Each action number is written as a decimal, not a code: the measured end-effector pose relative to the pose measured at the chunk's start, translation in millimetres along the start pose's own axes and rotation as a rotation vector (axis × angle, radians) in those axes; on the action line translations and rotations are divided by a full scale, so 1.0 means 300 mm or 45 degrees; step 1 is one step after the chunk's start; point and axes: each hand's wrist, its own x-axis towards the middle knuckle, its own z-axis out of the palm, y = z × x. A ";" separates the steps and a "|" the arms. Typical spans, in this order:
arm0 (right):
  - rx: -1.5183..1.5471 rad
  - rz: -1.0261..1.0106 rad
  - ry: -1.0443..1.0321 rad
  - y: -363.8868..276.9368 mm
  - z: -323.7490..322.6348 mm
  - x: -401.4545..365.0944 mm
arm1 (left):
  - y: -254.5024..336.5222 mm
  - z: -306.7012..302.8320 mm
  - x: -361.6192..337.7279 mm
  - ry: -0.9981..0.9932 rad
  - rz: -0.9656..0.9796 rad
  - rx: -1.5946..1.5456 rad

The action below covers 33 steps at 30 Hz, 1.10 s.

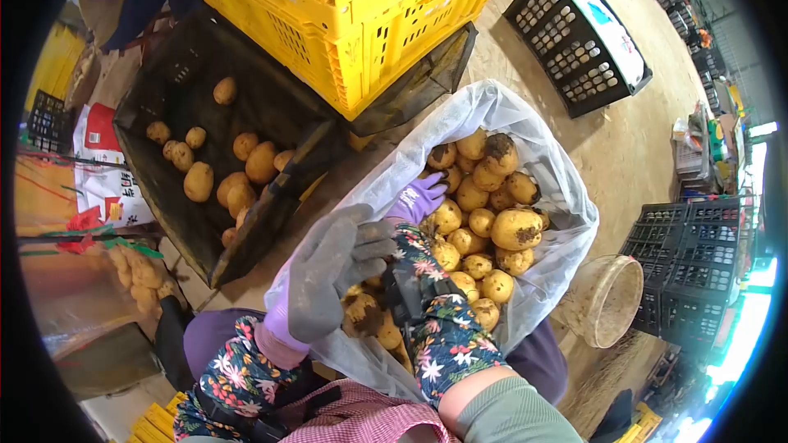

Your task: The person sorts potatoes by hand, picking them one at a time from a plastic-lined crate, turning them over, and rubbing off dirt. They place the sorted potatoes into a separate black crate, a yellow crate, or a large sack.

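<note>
A crate lined with thin white plastic (562, 143) stands before me, full of potatoes (517, 230), some with dark patches. My right hand (420, 197), in a purple glove, reaches in at the crate's left side and touches the potatoes there; its fingers are bent, and whether they hold one cannot be made out. Over the near left rim is my left hand (336, 267) in a grey-coated glove, fingers apart and holding nothing. To the left, a dark lined crate (271, 86) contains several loose potatoes (198, 181).
Yellow crates (353, 41) are stacked at the top centre. A black crate (574, 49) is at the upper right, and a dirty white bucket (603, 302) stands at the right near stacked black crates (673, 271). Part of a person (148, 0) shows upper left.
</note>
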 end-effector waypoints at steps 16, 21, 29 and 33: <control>2.177 0.197 -1.682 0.504 -0.802 -0.051 | -0.098 -0.038 -0.026 -0.352 0.392 0.641; 1.784 -0.380 -1.230 0.522 -1.075 -0.237 | -0.120 0.102 -0.148 -0.389 0.987 1.386; 1.643 -0.648 -0.748 0.532 -0.906 -0.227 | -0.209 0.020 -0.144 -0.455 0.603 0.746; 1.004 -1.072 -0.299 0.524 -0.900 -0.242 | -0.224 0.036 -0.139 -0.479 0.430 0.613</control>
